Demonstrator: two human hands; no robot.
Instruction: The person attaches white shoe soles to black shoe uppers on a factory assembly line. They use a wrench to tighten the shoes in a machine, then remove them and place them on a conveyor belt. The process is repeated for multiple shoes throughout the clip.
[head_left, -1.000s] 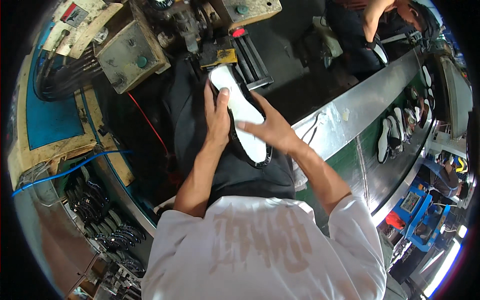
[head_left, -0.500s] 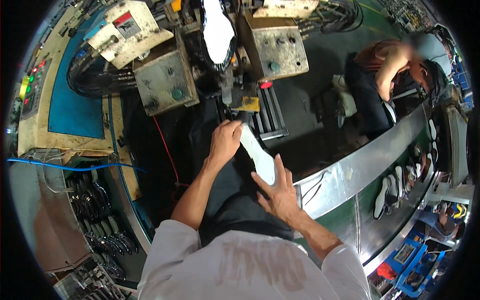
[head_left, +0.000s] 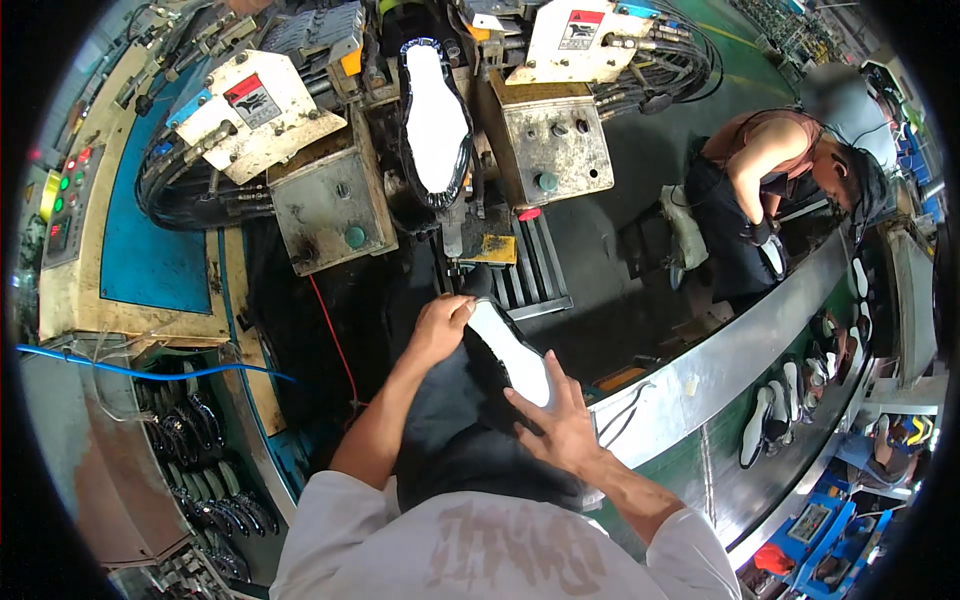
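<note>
A shoe upper point(head_left: 508, 350) with a white sole face and dark sides lies bottom up over my dark-trousered lap, slanting from upper left to lower right. My left hand point(head_left: 440, 328) is closed on its far end, thumb and fingers pinching the edge. At the near end my right hand point(head_left: 562, 425) straddles it, thumb on one side and fingers along the other. The underside is hidden. Beyond, a second shoe upper point(head_left: 437, 130) with a white bottom and shiny black pleated edge sits bottom up in the machine.
Control boxes with buttons point(head_left: 335, 215) point(head_left: 552, 145) flank the machine. To the right runs a metal-edged conveyor point(head_left: 670, 395) carrying several shoe parts point(head_left: 775, 410). A co-worker point(head_left: 770, 170) sits bent over a shoe beyond it. Dark curved parts point(head_left: 215, 480) fill a rack at left.
The view has tilted upward, so the machine and my hands appear lower in the picture. Both hands keep their places on the shoe upper. The co-worker's gloved hand now shows at their shoe.
</note>
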